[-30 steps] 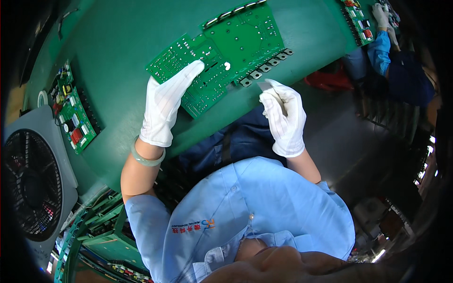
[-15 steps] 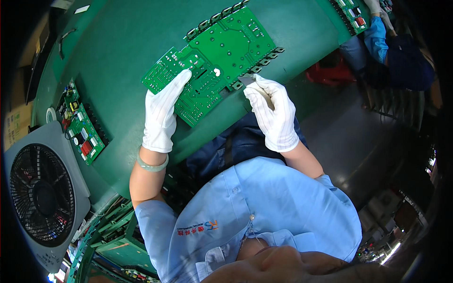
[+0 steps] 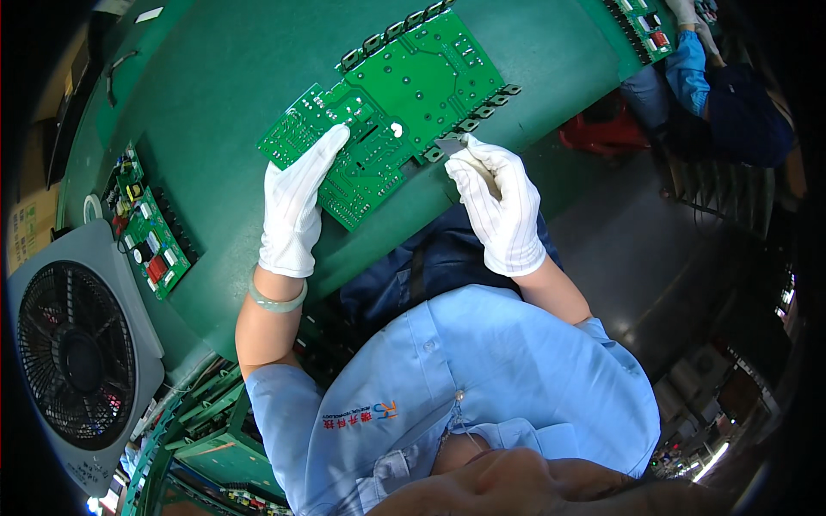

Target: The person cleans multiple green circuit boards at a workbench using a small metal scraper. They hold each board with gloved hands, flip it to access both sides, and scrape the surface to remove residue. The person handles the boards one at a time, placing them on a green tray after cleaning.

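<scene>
The left hand (image 3: 294, 211), white-gloved, is closed on the left end of a green, stepped-outline circuit board (image 3: 387, 99), fingers lying along its upper face. The right hand (image 3: 499, 205), white-gloved, pinches a thin, flat grey piece (image 3: 448, 147) between nearly closed fingertips, beside the board's near-edge row of black tabbed components (image 3: 483, 113). The board is over the green worktop (image 3: 215, 95); contact cannot be determined.
</scene>
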`<state>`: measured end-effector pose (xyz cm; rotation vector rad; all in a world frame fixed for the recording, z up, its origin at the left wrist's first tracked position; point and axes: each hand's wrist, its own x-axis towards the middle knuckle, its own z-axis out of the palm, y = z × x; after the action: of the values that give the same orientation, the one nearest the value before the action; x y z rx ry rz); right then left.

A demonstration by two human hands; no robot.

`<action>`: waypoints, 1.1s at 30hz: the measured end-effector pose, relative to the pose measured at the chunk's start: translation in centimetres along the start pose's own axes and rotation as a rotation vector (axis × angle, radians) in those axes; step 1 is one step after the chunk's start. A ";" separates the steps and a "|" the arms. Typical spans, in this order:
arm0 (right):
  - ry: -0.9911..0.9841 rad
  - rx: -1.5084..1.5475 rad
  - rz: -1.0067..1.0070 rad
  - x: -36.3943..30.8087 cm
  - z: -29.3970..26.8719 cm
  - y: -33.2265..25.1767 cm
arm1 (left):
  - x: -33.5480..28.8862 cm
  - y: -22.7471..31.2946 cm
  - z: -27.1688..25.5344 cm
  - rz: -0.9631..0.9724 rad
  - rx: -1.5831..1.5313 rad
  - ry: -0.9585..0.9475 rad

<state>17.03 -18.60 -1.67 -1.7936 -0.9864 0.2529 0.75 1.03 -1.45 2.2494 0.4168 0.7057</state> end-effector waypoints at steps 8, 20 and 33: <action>0.016 0.081 0.017 -0.3 0.6 -0.6 | 0.1 0.3 -0.1 -0.018 -0.017 -0.005; 0.026 0.032 0.034 0.1 -0.5 -0.9 | 0.1 0.5 0.1 -0.140 -0.216 0.024; 0.031 0.028 0.017 0.0 0.0 -0.8 | -0.1 0.2 -0.1 -0.102 -0.102 -0.016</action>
<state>16.64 -18.55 -0.98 -1.7755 -0.9424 0.2478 0.64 0.90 -1.29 2.1206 0.4737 0.6407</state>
